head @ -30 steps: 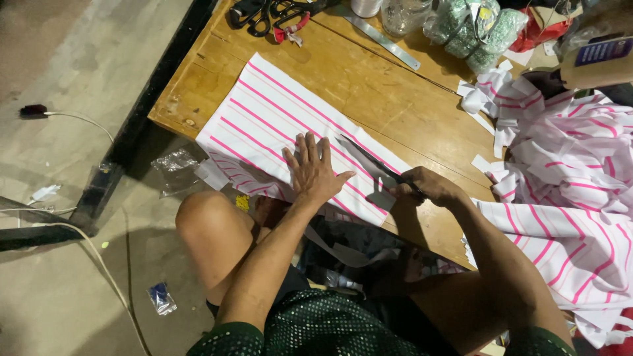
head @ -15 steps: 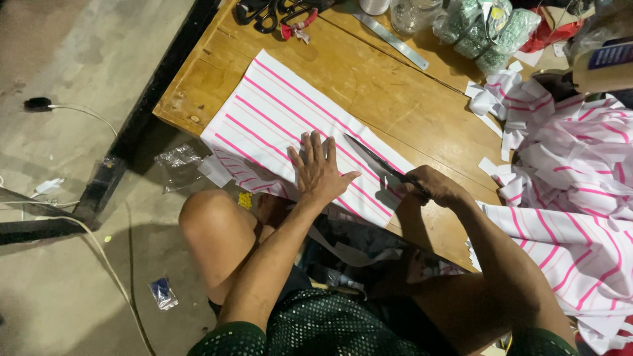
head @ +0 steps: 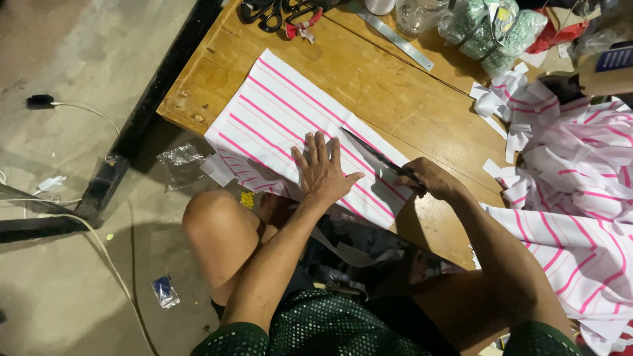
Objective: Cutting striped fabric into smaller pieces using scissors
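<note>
The pink-striped sheet lies flat near the wooden worktop's front edge, pinned by the left hand with its grip released flat, the right hand clenched on what look like dark scissors, striped offcuts heaped alongside, a metal ruler behind.

Matt striped sheet, worn wooden table

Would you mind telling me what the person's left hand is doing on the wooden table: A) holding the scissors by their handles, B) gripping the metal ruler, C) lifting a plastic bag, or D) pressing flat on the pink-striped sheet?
D: the left hand lies palm down, fingers spread, on the pink-striped sheet, while the right hand holds the scissors at the sheet's edge.
</note>
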